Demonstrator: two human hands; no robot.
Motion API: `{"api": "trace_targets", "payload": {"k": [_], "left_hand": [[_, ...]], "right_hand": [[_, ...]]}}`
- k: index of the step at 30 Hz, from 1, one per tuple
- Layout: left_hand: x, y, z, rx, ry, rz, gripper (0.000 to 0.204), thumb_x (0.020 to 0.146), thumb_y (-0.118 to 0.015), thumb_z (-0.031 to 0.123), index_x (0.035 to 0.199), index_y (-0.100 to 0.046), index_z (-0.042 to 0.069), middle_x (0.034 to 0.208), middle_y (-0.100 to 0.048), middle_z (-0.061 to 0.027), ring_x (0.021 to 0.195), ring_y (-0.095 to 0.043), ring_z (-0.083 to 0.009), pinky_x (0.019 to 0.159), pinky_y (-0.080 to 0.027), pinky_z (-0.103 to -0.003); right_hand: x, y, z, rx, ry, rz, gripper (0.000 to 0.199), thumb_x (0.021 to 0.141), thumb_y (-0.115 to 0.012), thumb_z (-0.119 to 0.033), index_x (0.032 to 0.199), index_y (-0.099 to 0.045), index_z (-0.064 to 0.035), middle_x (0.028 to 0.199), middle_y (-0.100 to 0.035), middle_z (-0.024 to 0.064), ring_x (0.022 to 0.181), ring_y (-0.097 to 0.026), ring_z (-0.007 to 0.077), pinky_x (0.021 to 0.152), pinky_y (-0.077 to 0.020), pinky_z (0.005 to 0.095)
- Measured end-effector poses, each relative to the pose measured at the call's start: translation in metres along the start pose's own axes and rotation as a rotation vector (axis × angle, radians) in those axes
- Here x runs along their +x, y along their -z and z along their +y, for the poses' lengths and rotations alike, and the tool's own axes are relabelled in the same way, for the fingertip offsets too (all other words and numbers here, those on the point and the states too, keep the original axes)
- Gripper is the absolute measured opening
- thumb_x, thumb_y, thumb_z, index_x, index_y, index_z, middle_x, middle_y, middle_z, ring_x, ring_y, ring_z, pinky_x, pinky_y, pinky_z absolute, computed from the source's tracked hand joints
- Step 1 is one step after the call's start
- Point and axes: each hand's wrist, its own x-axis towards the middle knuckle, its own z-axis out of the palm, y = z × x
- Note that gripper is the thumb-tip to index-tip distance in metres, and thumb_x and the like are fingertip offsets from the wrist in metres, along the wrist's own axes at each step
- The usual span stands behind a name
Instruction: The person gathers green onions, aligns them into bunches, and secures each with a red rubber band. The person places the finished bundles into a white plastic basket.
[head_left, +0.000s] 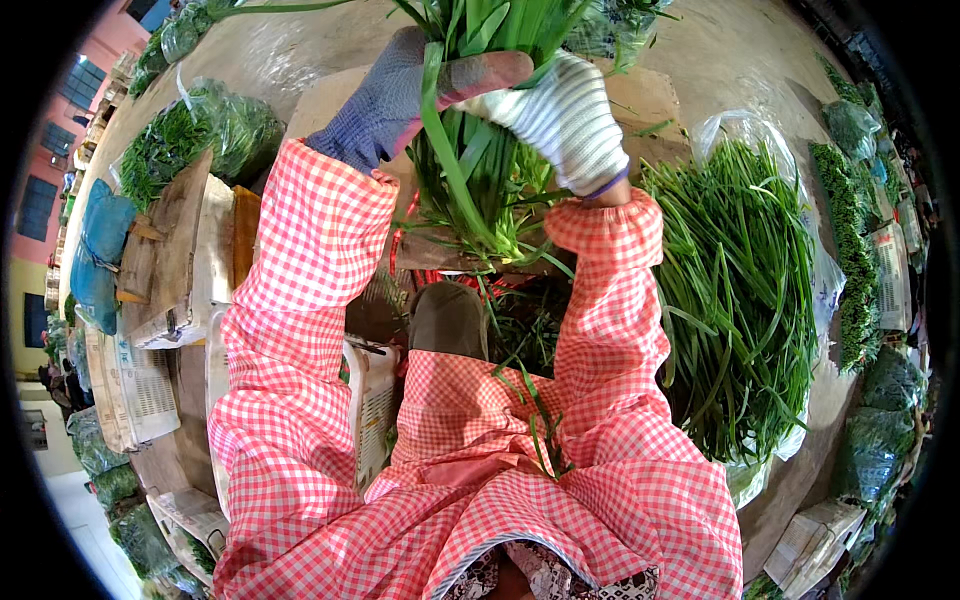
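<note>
A bunch of long flat-leaved greens (470, 190) stands upright in front of me, its pale cut ends down near a low board (440, 256). My left hand (385, 98), in a blue-purple glove, closes round the bunch from the left, thumb across the front. From the right, my right hand (570, 120), in a white striped glove, grips the same bunch; its fingertips are hidden behind the leaves and the left thumb. One long leaf hangs down over the left glove. The leaf tops run out past the upper edge of the view.
To my right lies a big heap of loose long greens (735, 290) on clear plastic. A wooden box (180, 270) and a pale plastic crate (372, 400) stand at my left. Bagged greens (205, 135) sit farther left; more bags and crates line the right rim.
</note>
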Motion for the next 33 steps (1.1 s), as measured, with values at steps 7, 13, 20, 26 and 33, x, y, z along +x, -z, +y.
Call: {"api": "trace_targets", "payload": {"k": [7,13,20,26,33], "left_hand": [[0.008,0.013,-0.032,0.029,0.216,0.066,0.037,0.085,-0.062,0.02,0.118,-0.058,0.005,0.116,-0.059,-0.0055,0.106,-0.055,-0.0171,0.095,-0.041,-0.032],[-0.009,0.02,-0.035,-0.093,0.068,0.218,0.035,0.088,-0.057,0.019,0.118,-0.054,0.001,0.117,-0.055,-0.0079,0.098,-0.058,-0.0183,0.088,-0.046,-0.031],[-0.056,0.02,0.017,-0.569,0.049,0.46,0.038,0.086,-0.057,0.014,0.12,-0.047,-0.001,0.077,-0.051,-0.0023,0.08,-0.055,-0.0167,0.096,-0.043,-0.048],[-0.153,0.005,0.038,-0.724,-0.068,0.598,0.017,0.086,-0.053,0.018,0.096,-0.051,0.004,0.072,-0.048,0.0008,0.074,-0.053,-0.0152,0.101,-0.035,-0.049],[-0.35,0.003,-0.01,-0.693,0.297,1.024,0.02,0.085,-0.057,0.021,0.094,-0.054,0.003,0.08,-0.052,-0.0049,0.081,-0.056,-0.0208,0.093,-0.045,-0.045]], "right_hand": [[-0.01,-0.045,-0.005,-0.293,-0.01,-0.095,0.053,0.078,-0.057,-0.051,0.076,-0.063,0.001,0.061,-0.059,0.0204,0.06,-0.06,0.036,0.057,-0.0476,0.0428],[-0.05,0.017,-0.016,0.436,-0.319,0.169,0.037,0.079,-0.063,-0.032,0.099,-0.066,-0.0004,0.087,-0.067,0.0162,0.074,-0.065,0.0215,0.069,-0.0495,0.0315],[-0.123,0.103,-0.009,0.448,-0.632,0.527,0.027,0.084,-0.063,-0.023,0.099,-0.068,-0.0006,0.083,-0.069,0.0066,0.066,-0.057,0.0058,0.052,-0.0428,0.0204],[-0.192,0.096,0.0,0.392,-0.703,0.418,0.026,0.086,-0.06,-0.021,0.099,-0.067,0.001,0.082,-0.068,0.0058,0.067,-0.055,0.0081,0.062,-0.045,0.0232],[-0.285,0.016,0.011,0.58,-0.896,0.053,0.041,0.086,-0.063,-0.03,0.102,-0.063,0.0067,0.089,-0.067,0.011,0.08,-0.065,0.0169,0.073,-0.0499,0.0262]]}}
